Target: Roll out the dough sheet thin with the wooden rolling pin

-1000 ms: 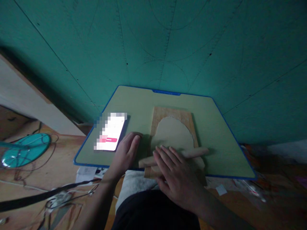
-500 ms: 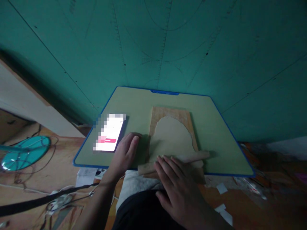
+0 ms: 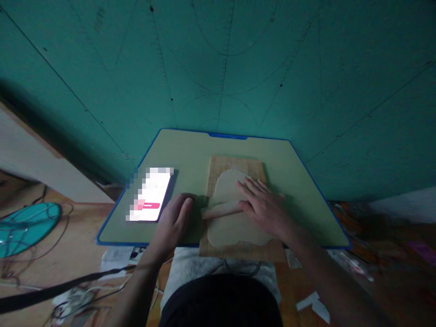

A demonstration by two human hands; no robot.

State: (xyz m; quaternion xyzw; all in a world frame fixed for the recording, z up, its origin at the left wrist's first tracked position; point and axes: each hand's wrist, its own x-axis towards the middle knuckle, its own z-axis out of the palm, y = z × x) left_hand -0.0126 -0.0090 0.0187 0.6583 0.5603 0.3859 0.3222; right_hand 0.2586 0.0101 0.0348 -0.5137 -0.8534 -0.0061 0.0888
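Note:
My right hand (image 3: pixel 260 204) lies with its fingers stretched flat over the right part of a wooden rolling pin (image 3: pixel 221 210). The pin rests across a sheet of pale dough (image 3: pixel 235 231), and its right part is mostly covered by the hand. Under the dough is a wooden board (image 3: pixel 235 162), whose near end sticks out past the table edge. My left hand (image 3: pixel 175 213) rests on the table left of the board, loosely bent, thumb apart from the fingers, holding nothing visible. Close by on its left lies a phone (image 3: pixel 155 193) with a lit screen.
The small table (image 3: pixel 184 147) has a blue rim and stands against a green wall (image 3: pixel 289 45). A teal round stool (image 3: pixel 29 227) is on the floor at left, among cables and a power strip (image 3: pixel 73 299). Paper scraps (image 3: pixel 315 304) lie on the floor at right.
My right hand has pushed the rolling pin away from me, from the dough's near edge to about its middle. My left hand stays in place by the phone. The view has shifted slightly.

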